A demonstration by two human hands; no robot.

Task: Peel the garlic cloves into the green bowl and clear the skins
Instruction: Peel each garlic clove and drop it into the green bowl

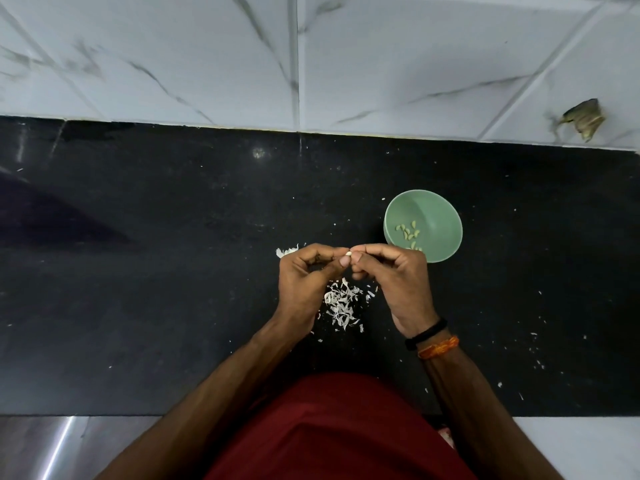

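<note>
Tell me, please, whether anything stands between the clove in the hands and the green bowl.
Nothing visible does. The garlic clove is pinched between the left hand and the right hand, and the green bowl sits open just beyond the right hand, with only that hand's own knuckles overlapping its near rim.

The small pale garlic clove (348, 253) is mostly hidden inside the grip of both hands, so how much skin remains cannot be told. The right hand (393, 277) covers the near rim of the round green plastic bowl (446, 233). The dark brownish object (584, 118) on the wall tiles is too blurred to identify.
</note>
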